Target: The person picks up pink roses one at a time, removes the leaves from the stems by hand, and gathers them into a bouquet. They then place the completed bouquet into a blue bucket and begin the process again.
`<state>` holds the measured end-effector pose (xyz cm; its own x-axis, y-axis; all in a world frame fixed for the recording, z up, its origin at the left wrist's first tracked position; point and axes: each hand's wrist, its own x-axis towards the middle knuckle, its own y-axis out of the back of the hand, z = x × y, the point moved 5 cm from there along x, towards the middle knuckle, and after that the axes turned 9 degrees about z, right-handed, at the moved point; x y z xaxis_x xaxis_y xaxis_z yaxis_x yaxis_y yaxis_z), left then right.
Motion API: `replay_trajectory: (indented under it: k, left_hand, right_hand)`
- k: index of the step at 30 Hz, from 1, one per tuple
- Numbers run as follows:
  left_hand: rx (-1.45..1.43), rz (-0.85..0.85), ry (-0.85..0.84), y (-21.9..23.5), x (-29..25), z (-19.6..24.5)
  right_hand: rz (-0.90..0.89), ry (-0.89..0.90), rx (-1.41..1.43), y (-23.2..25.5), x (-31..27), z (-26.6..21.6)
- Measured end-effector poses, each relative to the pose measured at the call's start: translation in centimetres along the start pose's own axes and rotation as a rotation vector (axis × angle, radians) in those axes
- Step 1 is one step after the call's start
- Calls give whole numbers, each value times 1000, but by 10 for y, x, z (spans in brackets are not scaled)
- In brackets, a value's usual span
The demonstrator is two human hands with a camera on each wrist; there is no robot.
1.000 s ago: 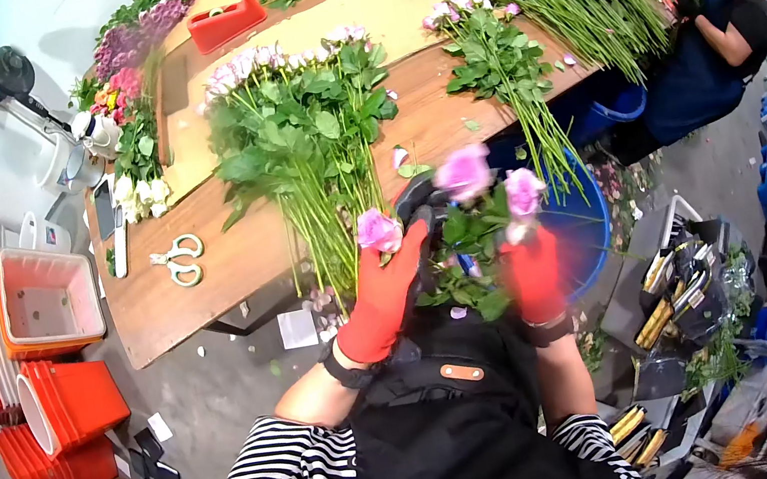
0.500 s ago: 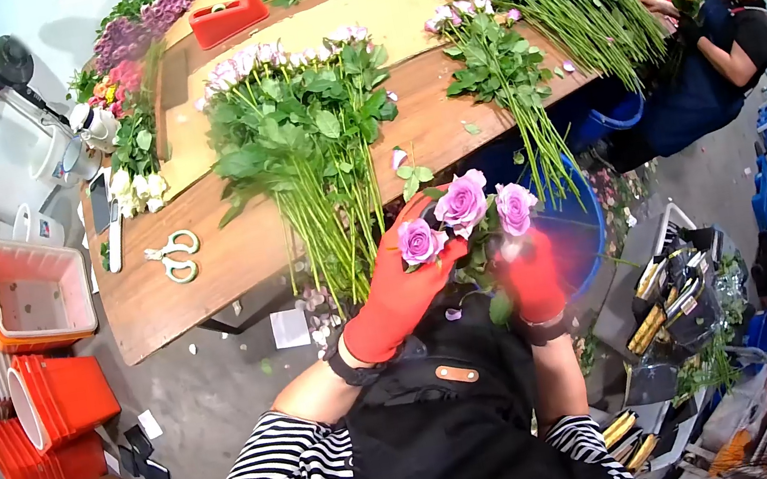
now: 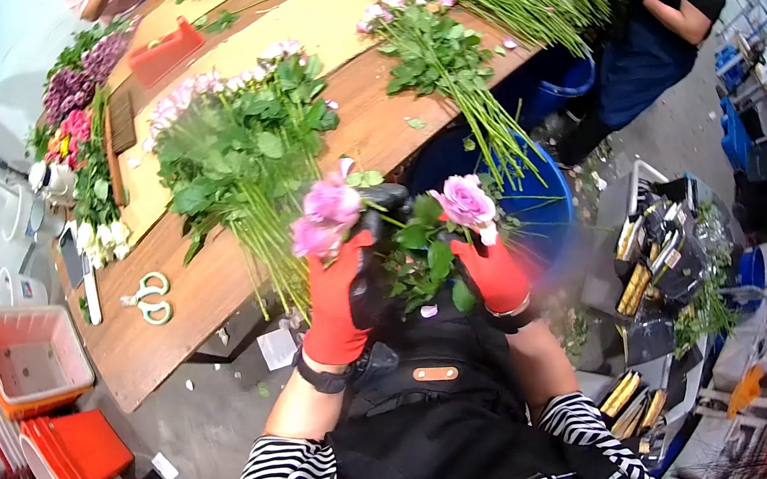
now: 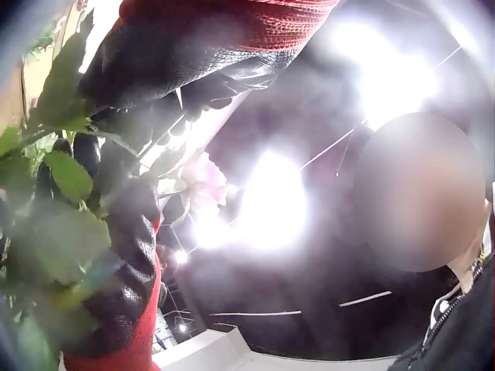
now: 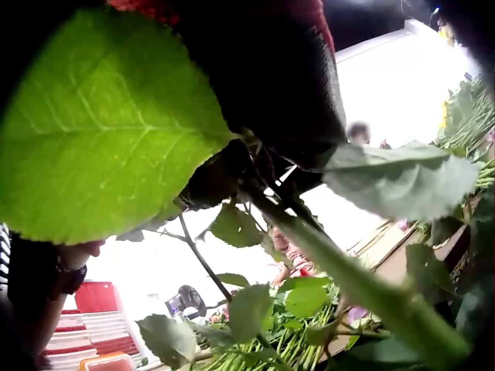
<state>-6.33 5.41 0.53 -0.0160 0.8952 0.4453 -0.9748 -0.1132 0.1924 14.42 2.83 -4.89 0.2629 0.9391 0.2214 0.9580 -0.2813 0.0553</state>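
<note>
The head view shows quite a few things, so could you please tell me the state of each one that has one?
Left hand, gloved, curled round stems
Right hand, gloved, curled round a stem
Pair of pink roses, blooms open, slightly blurred
Single pink rose, bloom open
Scissors, lying on the table, handles apart
Orange bin, lidless
Blue bucket, lidless

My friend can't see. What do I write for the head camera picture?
A left hand and right hand in red and black gloves hold pink roses near a black apron. Bunches of flowers and scissors lie on a wooden table.
</note>
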Motion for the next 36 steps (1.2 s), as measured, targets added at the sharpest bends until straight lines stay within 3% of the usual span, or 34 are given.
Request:
replay_trajectory:
  k: [2,3,4,7,9,11,12,15,19,21,22,24,25,26,29,30,31,33,34,36]
  left_hand:
    - [-357,32,352,-7,0,-10]
    - [-454,37,390,-7,7,-4]
    - [-551,42,427,-8,14,2]
    - [-546,81,283,-11,14,14]
    - [-692,-33,648,-15,-1,2]
    - [-345,-115,811,-18,10,33]
    - [-610,-123,698,-22,13,31]
    - [-543,-92,378,-28,16,31]
    - [-595,-110,405,-26,13,28]
    - [-701,-113,558,-27,10,25]
    - [-755,-115,635,-27,8,24]
    - [-713,-48,640,-25,-5,13]
    - [-494,-122,351,-22,-5,10]
    - [-271,-190,63,-17,-7,7]
    - [-277,-211,132,-15,-16,2]
    - [-245,-208,132,-14,-15,3]
    - [-219,-213,110,-15,-14,3]
    - [-169,-220,64,-16,-12,3]
    - [-155,-218,26,-18,-12,4]
    - [-245,-152,135,-21,-14,6]
  right_hand:
    - [2,-45,74,1,3,2]
    - [-13,-31,149,0,9,-3]
    - [-119,-138,251,-4,16,-28]
    - [-59,-322,227,2,13,-20]
    - [-127,-132,200,-2,16,-30]
    - [-201,56,177,-9,18,-40]
    - [-272,12,32,-10,18,-30]
    - [-330,167,-73,-16,15,-21]
    - [-342,304,-110,-22,14,-34]
    - [-303,440,-182,-22,13,-44]
    - [-329,267,-90,-23,10,-24]
    - [-280,330,-179,-19,3,-34]
    - [-257,362,-224,-18,1,-43]
    - [-261,213,-301,-15,4,-41]
    - [-283,315,-433,0,15,-64]
    - [-259,252,-399,4,21,-74]
    - [-141,209,-135,8,25,-80]
    - [41,130,-6,16,27,-96]
    - [119,195,-44,18,25,-106]
    - [107,354,-266,15,26,-123]
